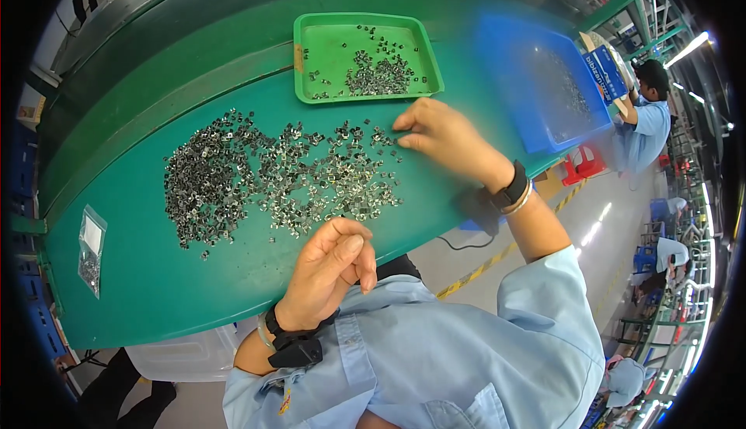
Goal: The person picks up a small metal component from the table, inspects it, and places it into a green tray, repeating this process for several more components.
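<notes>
Loose parts [203,169] on table [140,289], more in tray [330,48]: prob. light, stiff, slippery; best pinched by edges. R hand [451,140] has fingertips apart by their right end; L hand [322,273] curled at near side, can't tell if holding any.

Passage lies over the flat green worktop [128,172] left of the small black-and-silver pieces [206,169]; a rectangular green plastic tray [326,48] blocks behind them.
</notes>
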### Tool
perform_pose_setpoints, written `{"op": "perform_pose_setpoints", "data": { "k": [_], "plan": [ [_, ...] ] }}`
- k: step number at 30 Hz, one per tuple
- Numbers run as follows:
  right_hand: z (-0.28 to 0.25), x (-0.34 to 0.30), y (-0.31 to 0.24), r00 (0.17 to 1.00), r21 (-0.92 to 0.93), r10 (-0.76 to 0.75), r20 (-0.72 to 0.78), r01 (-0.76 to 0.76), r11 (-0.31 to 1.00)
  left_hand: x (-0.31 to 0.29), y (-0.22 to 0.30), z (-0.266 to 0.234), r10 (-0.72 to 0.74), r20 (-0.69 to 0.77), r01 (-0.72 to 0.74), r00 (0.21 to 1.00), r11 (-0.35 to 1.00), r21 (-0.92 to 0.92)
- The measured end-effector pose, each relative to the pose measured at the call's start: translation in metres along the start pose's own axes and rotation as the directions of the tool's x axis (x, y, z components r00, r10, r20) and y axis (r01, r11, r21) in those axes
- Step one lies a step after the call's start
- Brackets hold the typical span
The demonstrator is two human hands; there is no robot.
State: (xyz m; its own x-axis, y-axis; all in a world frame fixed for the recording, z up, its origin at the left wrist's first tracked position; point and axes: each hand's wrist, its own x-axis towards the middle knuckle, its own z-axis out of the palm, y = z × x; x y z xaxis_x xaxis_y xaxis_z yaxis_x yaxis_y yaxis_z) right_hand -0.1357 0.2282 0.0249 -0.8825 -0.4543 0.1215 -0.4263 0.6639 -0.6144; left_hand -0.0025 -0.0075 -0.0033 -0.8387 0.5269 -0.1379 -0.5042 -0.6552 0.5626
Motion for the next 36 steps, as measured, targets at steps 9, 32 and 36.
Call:
{"op": "perform_pose_setpoints", "data": {
  "k": [9,32,36],
  "plan": [
    [0.002,-0.016,-0.01,0.991,-0.1,-0.126,-0.053,0.12,0.988,0.001,-0.002,0.001,0.012,-0.031,-0.01,0.999,0.999,0.035],
    [0.018,-0.05,-0.08,0.912,0.069,-0.41,-0.025,0.411,0.909,0.0,-0.004,0.018,0.117,-0.15,-0.084,0.982,0.975,0.206],
    [0.032,-0.053,-0.087,0.904,0.101,-0.423,-0.057,0.427,0.899,-0.005,-0.003,0.011,0.1,-0.134,-0.073,0.986,0.978,0.197]
  ]
}}
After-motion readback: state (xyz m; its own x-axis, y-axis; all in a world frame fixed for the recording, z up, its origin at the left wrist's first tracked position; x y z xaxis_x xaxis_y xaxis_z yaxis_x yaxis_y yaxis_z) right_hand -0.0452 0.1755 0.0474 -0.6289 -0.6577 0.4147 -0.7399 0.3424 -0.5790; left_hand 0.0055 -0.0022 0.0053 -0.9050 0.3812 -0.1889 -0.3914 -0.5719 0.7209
